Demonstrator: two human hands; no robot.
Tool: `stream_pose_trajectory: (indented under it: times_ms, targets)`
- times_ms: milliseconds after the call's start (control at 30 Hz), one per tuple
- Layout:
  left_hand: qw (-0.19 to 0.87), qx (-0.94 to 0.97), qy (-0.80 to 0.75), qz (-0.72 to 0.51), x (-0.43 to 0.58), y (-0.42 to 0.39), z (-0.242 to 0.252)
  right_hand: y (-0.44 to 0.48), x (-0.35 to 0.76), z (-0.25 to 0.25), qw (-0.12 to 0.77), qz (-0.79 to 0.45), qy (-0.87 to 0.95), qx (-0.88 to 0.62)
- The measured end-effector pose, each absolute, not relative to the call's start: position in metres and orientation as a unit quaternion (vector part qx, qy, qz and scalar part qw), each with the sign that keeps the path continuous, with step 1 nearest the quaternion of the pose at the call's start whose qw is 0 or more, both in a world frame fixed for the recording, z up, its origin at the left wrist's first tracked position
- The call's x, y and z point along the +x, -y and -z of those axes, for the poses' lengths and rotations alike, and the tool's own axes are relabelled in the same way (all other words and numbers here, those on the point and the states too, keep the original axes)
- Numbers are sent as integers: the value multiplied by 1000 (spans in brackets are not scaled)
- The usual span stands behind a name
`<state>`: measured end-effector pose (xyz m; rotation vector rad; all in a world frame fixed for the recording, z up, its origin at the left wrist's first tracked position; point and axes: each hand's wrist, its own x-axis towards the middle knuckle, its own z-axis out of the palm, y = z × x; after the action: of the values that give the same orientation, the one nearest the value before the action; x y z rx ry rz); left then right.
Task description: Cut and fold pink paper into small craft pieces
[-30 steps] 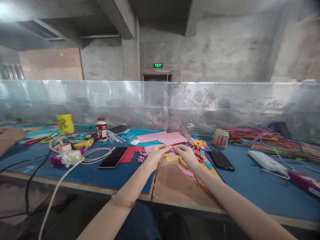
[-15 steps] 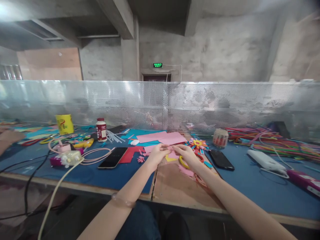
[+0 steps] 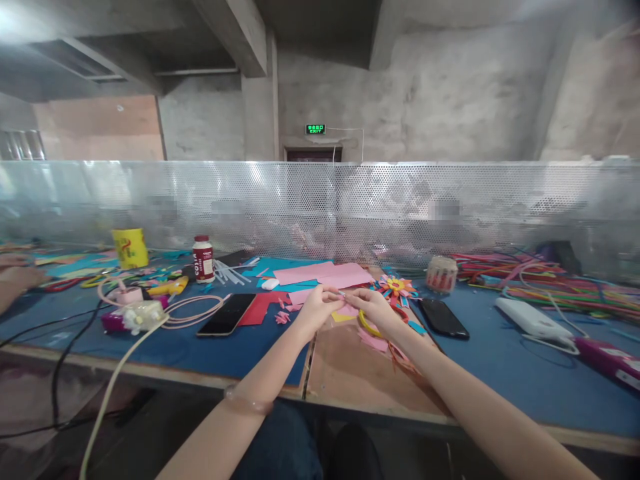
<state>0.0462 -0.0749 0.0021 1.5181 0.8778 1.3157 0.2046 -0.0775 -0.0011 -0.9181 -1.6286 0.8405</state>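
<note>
My left hand (image 3: pixel 319 309) and my right hand (image 3: pixel 371 308) meet fingertip to fingertip above the middle of the bench, both with pinched fingers. A tiny pinkish piece (image 3: pixel 342 294) shows between the fingertips; most of it is hidden, and I cannot make out its kind. Beneath my right hand lie a yellow ring (image 3: pixel 368 325) and pink paper scraps (image 3: pixel 373 342). Small rolled pink pieces (image 3: pixel 283 316) rest left of my left hand. Beyond my fingers are large pink paper sheets (image 3: pixel 345 274) and a paper flower (image 3: pixel 395 287) with a yellow centre.
A phone (image 3: pixel 228 315) lies on the left, another phone (image 3: pixel 443 319) on the right. Behind stand a bottle (image 3: pixel 203 259), a yellow tape roll (image 3: pixel 130 248) and a jar (image 3: pixel 441 275). Cables (image 3: pixel 195 312) trail leftward. A white power bank (image 3: pixel 533 323) lies far right. Another person's hand (image 3: pixel 23 279) shows far left.
My hands stay pinched together in nearly the same place, with a slight shift of the fingers. The other person's hand at far left has moved a little lower.
</note>
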Motion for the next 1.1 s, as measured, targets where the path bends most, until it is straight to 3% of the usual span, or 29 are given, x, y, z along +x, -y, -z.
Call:
stream_pose_trajectory:
  times_ms: [300,500,800,1100]
  targets:
    - [456,635,-351,-516,49,73,3,67,204,10,505,-252,713,-415]
    - [410,716,-354,-440,51,70,6,61,205,20,504,-192,726,-426]
    - [374,729,-352,-453,47,74,0,68,201,14,503,-218,732,-404]
    - [429,691,-309,-493,45,64,6,65,201,14,525,-250,696,-421]
